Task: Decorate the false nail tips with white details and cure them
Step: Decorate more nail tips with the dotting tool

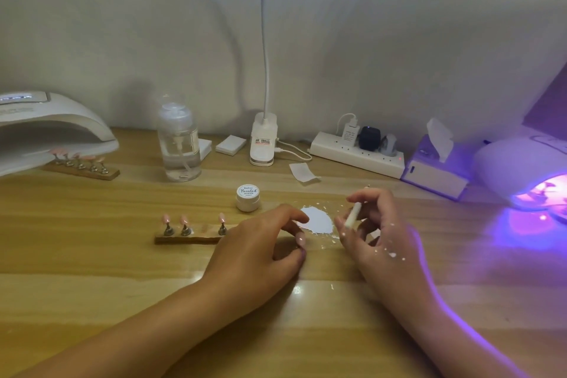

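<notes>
1. Spreading across the whole view, the wooden bench [122, 270] carries everything. A smeared white paint patch [317, 219] lies on it between the two hands.
2. Two curing lamps stand at its ends. The left lamp [55, 132] is dark. The right lamp [521, 169] glows violet, and what lies inside it is too blurred to tell.
3. The left hand [260, 248] rests over the right end of the near holder [187, 239] with fingers curled; I cannot tell whether its grip pinches a tip. The right hand [377, 233], flecked with white, has its grip pinched round a white-handled tool [352, 215].
4. The near holder shows three pink nail tips [184, 220] standing upright, with a gap after the second. A far holder [81, 169] with more pink tips sits at the mouth of the left lamp.
5. The small paint jar [248, 198] stands just behind the patch, lid on.
6. No white detail shows on the near tips. I judge that their decorating and curing are still to be done.
</notes>
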The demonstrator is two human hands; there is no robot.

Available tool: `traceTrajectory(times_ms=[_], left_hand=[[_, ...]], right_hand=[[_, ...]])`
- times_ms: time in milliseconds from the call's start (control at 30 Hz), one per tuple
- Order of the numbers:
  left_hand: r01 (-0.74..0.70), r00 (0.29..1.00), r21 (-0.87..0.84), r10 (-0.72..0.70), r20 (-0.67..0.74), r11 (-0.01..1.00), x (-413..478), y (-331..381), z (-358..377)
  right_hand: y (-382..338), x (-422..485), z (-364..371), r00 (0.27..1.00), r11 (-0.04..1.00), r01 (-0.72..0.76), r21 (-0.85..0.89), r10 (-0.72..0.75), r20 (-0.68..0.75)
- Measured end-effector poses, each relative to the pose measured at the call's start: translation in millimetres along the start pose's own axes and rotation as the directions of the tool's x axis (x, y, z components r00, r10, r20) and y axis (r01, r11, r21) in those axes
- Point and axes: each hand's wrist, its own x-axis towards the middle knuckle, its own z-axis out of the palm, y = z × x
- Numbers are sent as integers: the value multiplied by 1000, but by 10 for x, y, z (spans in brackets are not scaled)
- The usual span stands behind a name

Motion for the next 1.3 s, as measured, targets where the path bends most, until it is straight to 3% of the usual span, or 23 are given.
traceTrajectory(times_ms=[133,200,300,400,567,767,833,900,967,1033,1067,1167,1300], left_hand=[[-102,986,15,104,-129,995,-37,64,18],[-155,962,-19,146,-231,988,-50,93,14],[-215,942,-73,188,-278,974,-48,109,0],[-204,938,-111,161,-307,973,-35,87,-4],[-177,944,-105,138,-300,979,-51,94,-4],[-314,919,92,326,-221,945,-168,211,-46],[-389,884,179,421,-202,904,-190,247,-31],[-436,856,183,468,-217,881,-198,252,-27],[-450,843,157,476,-251,879,-195,238,-42],[-438,836,146,461,-297,887,-193,218,-54],[-431,832,149,455,-317,890,-191,209,-60],[-430,813,160,458,-358,889,-180,192,-56],[-451,770,174,480,-420,875,-131,170,-89]], right_hand=[[-25,-19,6,999,997,51,-55,-51,-3],[-76,-57,9,988,981,152,-119,-151,16],[-187,-110,10,963,955,264,-132,-255,85],[-230,-89,-29,979,976,199,-87,-194,57],[-133,-33,-62,990,959,60,-275,-22,141],[-126,-46,-53,962,924,7,-383,99,255],[-108,-34,-69,972,941,-49,-334,122,202],[-67,16,-134,989,944,-133,-303,148,28],[4,77,-250,975,859,-220,-462,213,-66],[92,98,-354,942,687,-256,-680,335,-16],[136,110,-386,927,655,-262,-709,374,3],[188,118,-448,935,739,-327,-589,343,-88],[215,98,-495,910,902,-369,-225,302,-284]])
